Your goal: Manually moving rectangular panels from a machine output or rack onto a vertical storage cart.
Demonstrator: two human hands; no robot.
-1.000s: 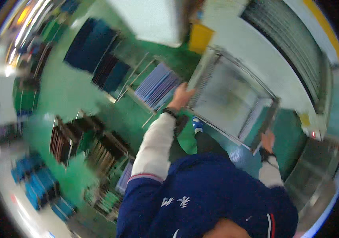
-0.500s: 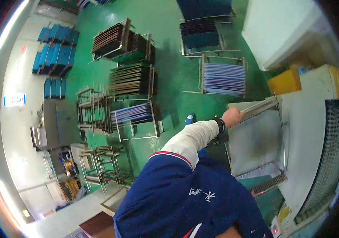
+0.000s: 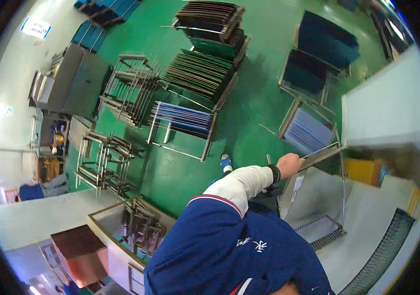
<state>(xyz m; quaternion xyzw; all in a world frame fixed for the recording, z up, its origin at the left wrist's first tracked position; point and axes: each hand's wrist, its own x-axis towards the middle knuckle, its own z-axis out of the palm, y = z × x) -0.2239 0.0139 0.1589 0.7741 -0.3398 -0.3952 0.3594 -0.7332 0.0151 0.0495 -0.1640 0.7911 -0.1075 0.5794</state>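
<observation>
My left hand (image 3: 289,165), with a black band at the wrist, reaches out to the right. Its fingers are closed around the end of the upper bar of a slotted metal rack (image 3: 324,155). The rack stands close at my right side; thin rods run down from that bar to a toothed lower bar (image 3: 329,237). No panels show in the part of it I can see. My right hand is out of sight, and my blue-clad body hides the lower middle.
Wheeled racks of blue panels (image 3: 183,119) and dark panels (image 3: 200,73) stand ahead on the green floor (image 3: 249,98). Bare metal racks (image 3: 104,162) are at left. Another blue-panel rack (image 3: 308,130) and a yellow bin (image 3: 362,170) lie beyond the held rack. A white counter (image 3: 47,216) is at lower left.
My view has turned, so the surrounding racks sit differently and more of the lower left shows. The hand keeps hold of the rack, which has swung with me.
</observation>
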